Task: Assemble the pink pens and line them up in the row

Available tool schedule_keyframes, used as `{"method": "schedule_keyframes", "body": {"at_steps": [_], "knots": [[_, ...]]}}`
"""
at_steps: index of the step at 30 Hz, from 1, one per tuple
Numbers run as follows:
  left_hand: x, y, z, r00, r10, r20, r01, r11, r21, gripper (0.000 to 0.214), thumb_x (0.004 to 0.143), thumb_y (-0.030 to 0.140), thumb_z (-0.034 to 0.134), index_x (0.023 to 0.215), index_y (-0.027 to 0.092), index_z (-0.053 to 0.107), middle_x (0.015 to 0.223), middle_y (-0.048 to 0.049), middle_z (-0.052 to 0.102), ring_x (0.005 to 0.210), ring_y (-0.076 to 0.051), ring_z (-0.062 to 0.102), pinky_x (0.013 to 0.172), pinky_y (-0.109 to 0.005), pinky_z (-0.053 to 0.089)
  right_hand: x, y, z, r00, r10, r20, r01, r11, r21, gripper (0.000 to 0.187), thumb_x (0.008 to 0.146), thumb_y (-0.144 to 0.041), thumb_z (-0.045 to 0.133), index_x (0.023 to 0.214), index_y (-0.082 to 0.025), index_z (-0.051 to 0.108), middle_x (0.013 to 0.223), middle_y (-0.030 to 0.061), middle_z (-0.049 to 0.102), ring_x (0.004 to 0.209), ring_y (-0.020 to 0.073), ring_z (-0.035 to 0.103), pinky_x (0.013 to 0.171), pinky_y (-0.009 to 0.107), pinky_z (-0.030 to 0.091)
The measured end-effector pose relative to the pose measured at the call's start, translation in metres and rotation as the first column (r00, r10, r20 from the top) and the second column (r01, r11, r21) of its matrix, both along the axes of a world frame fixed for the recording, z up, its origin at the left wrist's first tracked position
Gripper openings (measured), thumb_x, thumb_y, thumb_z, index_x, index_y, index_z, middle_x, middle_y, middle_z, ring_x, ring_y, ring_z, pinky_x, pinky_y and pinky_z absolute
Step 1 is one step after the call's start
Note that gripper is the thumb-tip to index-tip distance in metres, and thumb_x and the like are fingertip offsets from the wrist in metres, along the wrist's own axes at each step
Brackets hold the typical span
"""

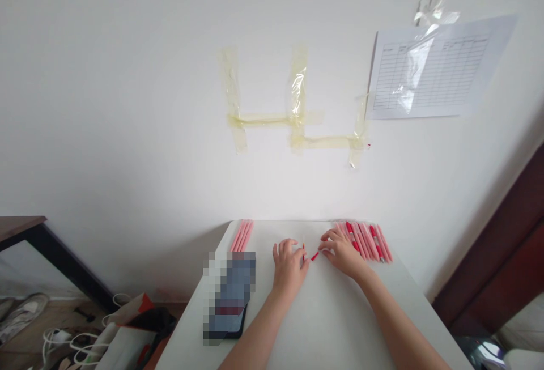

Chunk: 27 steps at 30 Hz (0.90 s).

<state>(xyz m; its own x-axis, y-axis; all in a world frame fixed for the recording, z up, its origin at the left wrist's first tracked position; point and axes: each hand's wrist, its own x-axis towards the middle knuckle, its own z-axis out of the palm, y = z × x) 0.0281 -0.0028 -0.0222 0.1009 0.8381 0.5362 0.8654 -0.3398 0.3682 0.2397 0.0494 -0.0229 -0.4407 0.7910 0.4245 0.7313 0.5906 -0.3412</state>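
Note:
My left hand (289, 265) rests on the white table (331, 313) with fingers curled around a small red piece (303, 251) that sticks up beside the thumb. My right hand (342, 252) lies next to it, fingers pinched on another small red piece (315, 256) pointing toward the left hand. A row of several pink pens with red clips (368, 241) lies just right of my right hand near the wall. A few pink pens (241, 237) lie at the far left edge of the table.
A phone (232, 296) lies on the table's left side, its image blurred out. The white wall carries tape strips (297, 120) and a taped printed sheet (433, 69). Bags and cables (106, 330) sit on the floor at left; a dark desk (25, 231) stands further left.

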Motion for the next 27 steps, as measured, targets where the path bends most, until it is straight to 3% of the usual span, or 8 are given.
{"method": "schedule_keyframes", "body": {"at_steps": [6,16,21,27], "knots": [[0.005,-0.001,0.001,0.998,-0.047,-0.030,0.046,0.999,-0.018,0.015,0.083,0.026,0.072,0.098,0.029,0.075,0.118,-0.0071,0.061,0.122,-0.028,0.051,0.115,-0.069,0.031,-0.003,-0.001,-0.002,1.000,0.016,-0.019,-0.016,1.000,-0.001,0.022,0.089,-0.014,0.065,0.091,-0.030,0.080,0.113,0.0071,0.069,0.120,0.0293,0.053,0.106,0.050,0.045],[0.006,0.000,-0.005,0.998,-0.052,-0.028,0.052,0.999,0.010,0.008,0.084,0.020,0.069,0.084,0.026,0.074,0.117,-0.0059,0.061,0.121,-0.028,0.051,0.114,-0.072,0.031,-0.008,-0.006,0.005,0.997,0.066,-0.039,-0.068,0.996,-0.060,0.019,0.090,-0.017,0.065,0.091,-0.027,0.080,0.116,0.0086,0.068,0.123,0.0288,0.051,0.107,0.047,0.044],[0.001,-0.001,-0.001,1.000,-0.013,0.011,0.012,0.997,0.075,0.014,0.087,0.014,0.063,0.089,0.024,0.072,0.116,-0.0059,0.062,0.119,-0.025,0.054,0.114,-0.068,0.033,-0.006,-0.004,0.004,0.998,0.045,-0.041,-0.049,0.995,-0.089,0.017,0.089,-0.018,0.065,0.090,-0.027,0.079,0.118,0.0086,0.067,0.124,0.0289,0.050,0.108,0.047,0.043],[-0.006,0.003,-0.002,0.995,0.038,0.090,-0.053,0.984,0.167,0.011,0.091,0.017,0.059,0.093,0.023,0.068,0.113,-0.0062,0.062,0.113,-0.024,0.057,0.110,-0.058,0.041,-0.004,-0.001,0.000,0.998,0.038,-0.042,-0.043,0.993,-0.108,0.016,0.088,-0.019,0.065,0.092,-0.026,0.079,0.119,0.0090,0.066,0.126,0.0290,0.049,0.110,0.048,0.041]]}}
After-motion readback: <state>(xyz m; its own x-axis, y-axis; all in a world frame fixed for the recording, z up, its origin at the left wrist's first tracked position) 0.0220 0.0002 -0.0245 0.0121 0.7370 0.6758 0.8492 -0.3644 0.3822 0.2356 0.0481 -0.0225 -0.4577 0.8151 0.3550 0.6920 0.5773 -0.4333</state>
